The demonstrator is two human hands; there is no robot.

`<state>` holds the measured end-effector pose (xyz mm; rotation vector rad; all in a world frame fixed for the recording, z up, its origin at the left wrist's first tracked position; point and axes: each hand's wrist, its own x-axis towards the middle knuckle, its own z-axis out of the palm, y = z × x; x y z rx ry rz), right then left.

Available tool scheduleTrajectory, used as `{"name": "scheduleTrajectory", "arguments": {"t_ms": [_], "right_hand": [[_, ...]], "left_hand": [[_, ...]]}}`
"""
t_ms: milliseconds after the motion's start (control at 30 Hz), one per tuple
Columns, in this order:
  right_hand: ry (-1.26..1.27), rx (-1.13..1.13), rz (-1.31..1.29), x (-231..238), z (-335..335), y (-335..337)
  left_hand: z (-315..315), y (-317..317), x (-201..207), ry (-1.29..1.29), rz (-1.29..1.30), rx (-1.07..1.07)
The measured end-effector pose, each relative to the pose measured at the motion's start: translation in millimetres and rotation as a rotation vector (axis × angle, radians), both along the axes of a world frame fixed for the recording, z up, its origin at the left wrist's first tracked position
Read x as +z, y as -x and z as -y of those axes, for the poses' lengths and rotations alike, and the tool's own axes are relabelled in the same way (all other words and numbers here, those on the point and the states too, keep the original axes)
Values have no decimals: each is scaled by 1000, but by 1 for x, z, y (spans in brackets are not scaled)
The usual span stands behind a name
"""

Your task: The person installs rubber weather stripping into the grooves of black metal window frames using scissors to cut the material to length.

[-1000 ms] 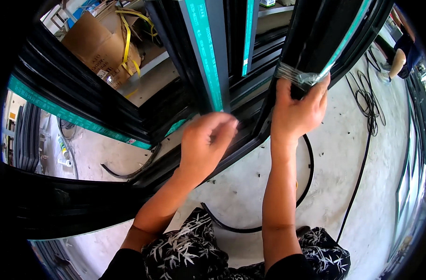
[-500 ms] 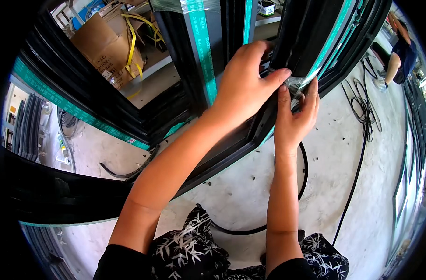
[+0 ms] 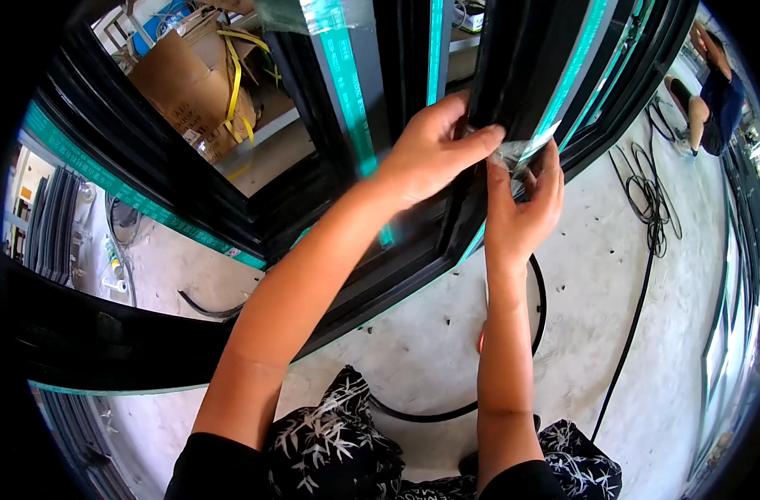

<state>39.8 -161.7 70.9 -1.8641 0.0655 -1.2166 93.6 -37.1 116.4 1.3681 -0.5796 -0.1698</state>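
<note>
A dark window-frame bar (image 3: pixel 513 75), with green tape along its side, slants down between my hands. Clear plastic film (image 3: pixel 511 153) is wrapped around its lower end. My left hand (image 3: pixel 430 154) grips this end from the left, thumb pressed near the film and the other fingers partly hidden behind the bar. From below, my right hand (image 3: pixel 523 212) pinches the film and the bar's end between thumb and fingers. Left of them stands another bar with green tape (image 3: pixel 346 92), with film around its upper part. The large black frame (image 3: pixel 396 292) lies behind and below my hands.
Behind the frame sits a cardboard box (image 3: pixel 188 92) with a yellow strap (image 3: pixel 232 75). Black cable (image 3: pixel 646 200) lies coiled on the pale floor at right. Another person (image 3: pixel 713 96) is at the far right. Several dark bars (image 3: pixel 53 225) are stacked at left.
The bar's lower end has shifted slightly left, and both hands have moved with it. They keep their grip. The other green-taped bar also appears farther left.
</note>
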Motion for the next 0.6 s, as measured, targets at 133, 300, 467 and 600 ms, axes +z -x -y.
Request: {"name": "scheduleTrajectory", "arguments": {"t_ms": [133, 300, 467, 600], "right_hand": [[4, -21, -4, 7, -4, -1], [148, -192, 13, 5, -7, -6], [56, -88, 24, 1, -1, -6], [88, -147, -3, 1, -8, -7]], "left_hand": [[-5, -1, 2, -64, 18, 33], [1, 2, 0, -74, 68, 79], [-2, 3, 9, -81, 9, 65], [12, 6, 9, 157, 37, 113]]}}
